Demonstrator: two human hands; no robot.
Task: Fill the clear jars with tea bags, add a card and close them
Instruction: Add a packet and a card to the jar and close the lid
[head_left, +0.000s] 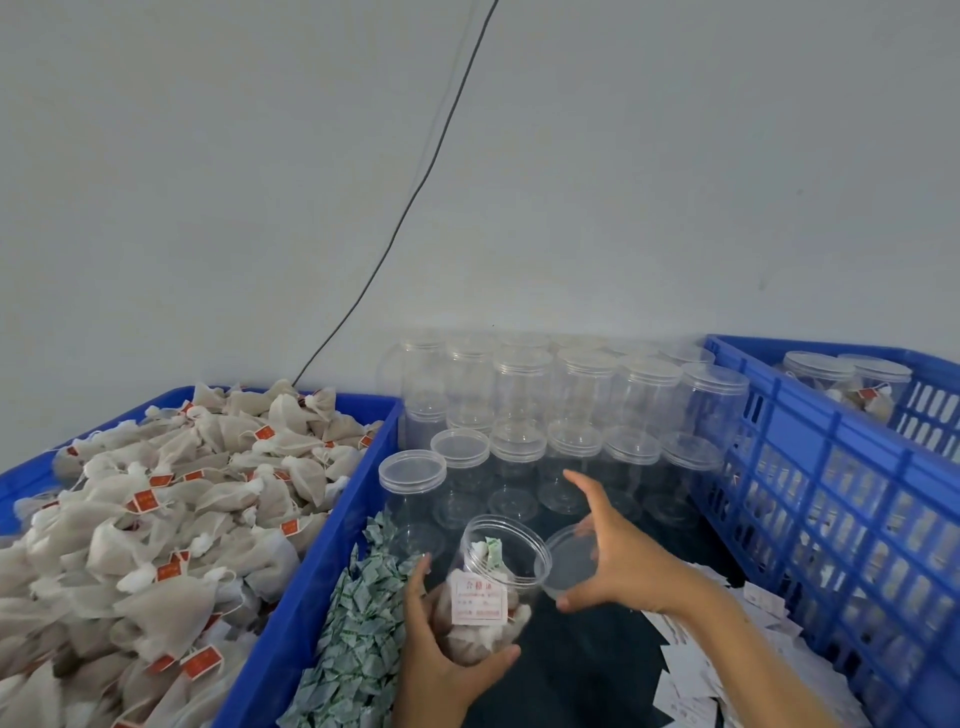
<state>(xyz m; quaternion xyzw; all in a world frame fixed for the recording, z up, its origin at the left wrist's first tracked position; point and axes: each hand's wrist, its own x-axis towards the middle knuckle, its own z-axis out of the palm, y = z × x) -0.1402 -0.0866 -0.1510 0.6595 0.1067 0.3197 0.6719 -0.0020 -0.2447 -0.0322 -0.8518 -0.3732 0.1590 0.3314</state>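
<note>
the left hand (441, 639) cradles the open jar (493, 587) from below and at its 9 o'clock side, fingers curled round the wall and thumb under the base, so the mouth tilts up and toward 1 o'clock where a lid can meet it. the jar sits at about 6 o'clock in the view, above the dark surface (571, 670), already holding tea bags, a small green sachet near the top and a white card (479, 603) pressed against the near wall, its print facing out through the plastic.

the right hand (618, 566) holds the lid (569, 564) just at the jar's 3 o'clock, fingers spread round the rim and thumb low, pinching it by the edge so the open face can turn onto the mouth. lid and jar look almost touching; it is not yet seated. closing seems the step in hand, and the lid will likely need squaring to the mouth before it goes on.

at 9 o'clock a blue crate (311, 571) is heaped with tea bags (156, 519). green sachets (358, 623) lie beside it, within reach. empty lidded jars (545, 415) stand stacked at 12 o'clock. loose cards (727, 649) lie at 4 o'clock, and a second crate (831, 493) at 3 o'clock holds finished jars.
</note>
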